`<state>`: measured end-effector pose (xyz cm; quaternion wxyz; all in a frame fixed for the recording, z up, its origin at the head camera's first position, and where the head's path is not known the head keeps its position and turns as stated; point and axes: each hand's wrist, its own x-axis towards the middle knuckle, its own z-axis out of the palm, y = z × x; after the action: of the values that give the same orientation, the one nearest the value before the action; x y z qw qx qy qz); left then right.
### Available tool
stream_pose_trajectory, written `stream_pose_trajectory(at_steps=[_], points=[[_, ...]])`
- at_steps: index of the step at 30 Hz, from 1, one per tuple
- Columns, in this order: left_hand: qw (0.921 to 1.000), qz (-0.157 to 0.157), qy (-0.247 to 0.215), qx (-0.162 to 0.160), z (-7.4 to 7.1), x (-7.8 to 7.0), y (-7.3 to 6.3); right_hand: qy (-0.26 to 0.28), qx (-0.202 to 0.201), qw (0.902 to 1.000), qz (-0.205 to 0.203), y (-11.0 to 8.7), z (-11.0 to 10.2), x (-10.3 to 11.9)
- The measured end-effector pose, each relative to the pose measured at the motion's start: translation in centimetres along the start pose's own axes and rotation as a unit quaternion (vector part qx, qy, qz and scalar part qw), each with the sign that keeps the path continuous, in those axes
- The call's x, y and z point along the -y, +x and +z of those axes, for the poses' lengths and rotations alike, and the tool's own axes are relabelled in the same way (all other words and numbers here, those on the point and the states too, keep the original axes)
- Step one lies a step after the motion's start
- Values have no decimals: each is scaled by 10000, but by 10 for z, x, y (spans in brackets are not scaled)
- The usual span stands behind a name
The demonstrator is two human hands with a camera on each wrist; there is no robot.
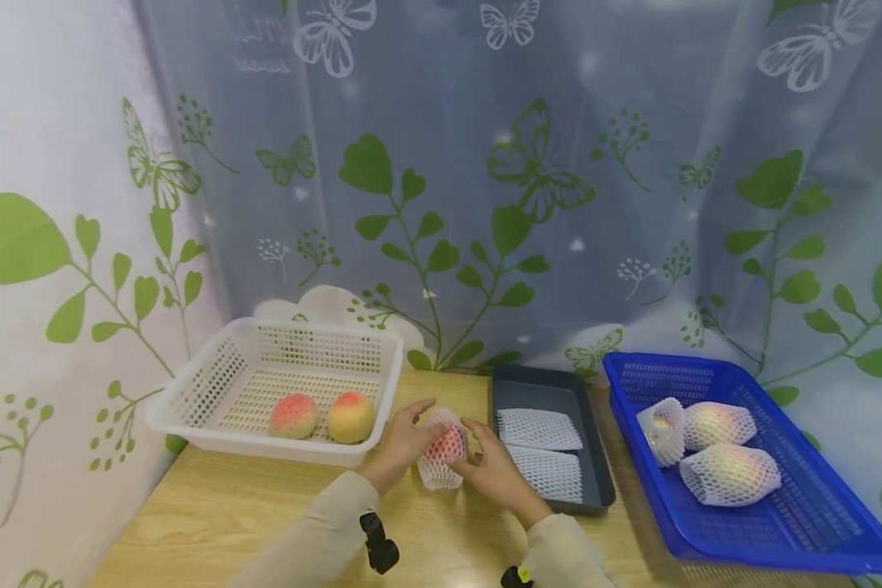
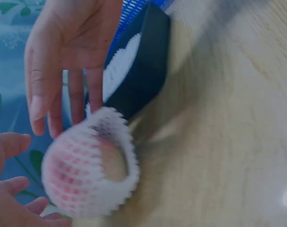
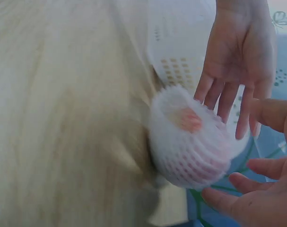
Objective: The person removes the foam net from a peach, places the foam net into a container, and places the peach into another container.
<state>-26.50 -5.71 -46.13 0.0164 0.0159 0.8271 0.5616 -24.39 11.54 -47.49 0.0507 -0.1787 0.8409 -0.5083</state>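
One peach (image 2: 113,163) is showing through the mouth of one white net sleeve (image 2: 74,187), lower centre of the head view; your two hands are flanking it over the wooden table (image 1: 250,506), your left hand (image 1: 403,445) on its left and your right hand (image 1: 496,470) on its right; your fingers on both hands are lying loosely bent and spread apart, not clamping on it; I cannot tell whether any fingertip is touching the net.

At centre left, one white basket (image 1: 265,447) is holding two bare peaches (image 1: 294,416), which are sitting side by side near its front wall; just right of your right hand, one dark tray (image 1: 535,384) is carrying two flattened net sleeves (image 1: 539,429), one above the other; at lower right, one blue basket (image 1: 797,523) is containing three netted fruits (image 1: 731,475), clustering toward its left side; one patterned curtain (image 1: 441,82) is filling the upper frame.
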Motion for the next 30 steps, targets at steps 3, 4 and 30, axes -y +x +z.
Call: stream_pose_trajectory(at_steps=[3,4,30], points=[[9996,-146,-239,-53,5,8,1,-64,-28,10000,-68,1,8,-3],[9993,-185,-321,-79,7,11,1,-130,-73,9998,-103,2,10,-4],[9822,-751,-1714,-137,15,29,-3,-1014,-1037,9892,-212,11,44,-3]])
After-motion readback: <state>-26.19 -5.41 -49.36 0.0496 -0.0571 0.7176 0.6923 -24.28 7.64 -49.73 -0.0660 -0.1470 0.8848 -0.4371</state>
